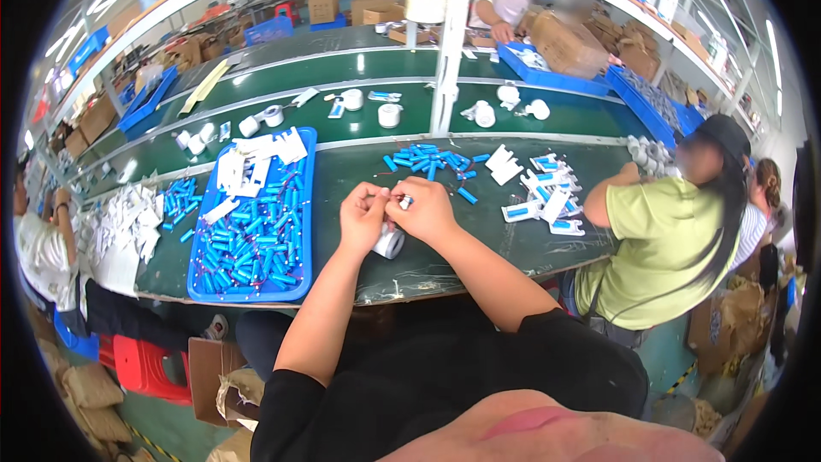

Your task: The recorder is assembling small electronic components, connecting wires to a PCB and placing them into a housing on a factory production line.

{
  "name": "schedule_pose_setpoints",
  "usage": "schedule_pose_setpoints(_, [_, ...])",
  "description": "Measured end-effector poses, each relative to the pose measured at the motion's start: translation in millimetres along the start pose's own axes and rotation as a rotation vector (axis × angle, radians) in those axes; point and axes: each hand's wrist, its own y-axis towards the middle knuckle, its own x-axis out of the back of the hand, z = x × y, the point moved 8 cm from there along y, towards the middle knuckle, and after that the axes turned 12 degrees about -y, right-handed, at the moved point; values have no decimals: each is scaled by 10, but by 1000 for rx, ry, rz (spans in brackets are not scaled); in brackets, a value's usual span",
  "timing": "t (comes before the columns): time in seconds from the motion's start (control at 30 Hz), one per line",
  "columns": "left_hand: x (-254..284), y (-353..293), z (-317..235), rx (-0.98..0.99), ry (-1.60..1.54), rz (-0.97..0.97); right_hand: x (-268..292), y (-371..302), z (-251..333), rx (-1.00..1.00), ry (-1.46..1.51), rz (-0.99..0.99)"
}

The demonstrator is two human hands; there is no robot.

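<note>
My left hand point(363, 216) and my right hand point(429, 207) meet above the near edge of the bench, fingertips pinched together. Between them shows a small white and dark piece point(405, 202), mostly covered by my fingers, so its kind is unclear. It sits at the right hand's fingertips; what the left fingers grip is hidden. Just below the hands is a white round housing point(389, 243), partly covered by them. Beyond lies a loose pile of blue cylindrical battery cells point(425, 156) with thin wires. White plastic holders point(547, 191), some with blue cells in them, are heaped to the right.
A blue tray point(309, 205) full of blue cells and white plastic parts stands left, beside a white parts heap point(120, 227). White round housings point(389, 115) sit on the green conveyor point(329, 128) behind the bench. A co-worker in a light green shirt point(663, 239) sits close on the right.
</note>
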Motion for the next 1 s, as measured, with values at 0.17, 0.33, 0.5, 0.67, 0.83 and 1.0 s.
schedule_pose_setpoints(0.17, [-125, -107, -82, 7, -9, 66, 78, 142, -808, -218, 5, -11])
schedule_pose_setpoints(0.33, [-39, -21, -36, -18, -29, -28, -242, 66, -785, -218, 652, 160])
schedule_pose_setpoints(0.5, [12, -81, -62, -74, 13, 3, -450, -25, -339, -305, 751, 398])
schedule_pose_setpoints(0.67, [-105, -62, -16, -101, -3, 20, -462, -74, -435, -251, 859, 326])
schedule_pose_setpoints(0.83, [-89, -123, -131, -185, 167, 63, -458, -97, -300, -343, 962, 377])
schedule_pose_setpoints(1.0, [-129, -166, -224, -215, 242, 113, -468, -90, -345, -344, 913, 386])
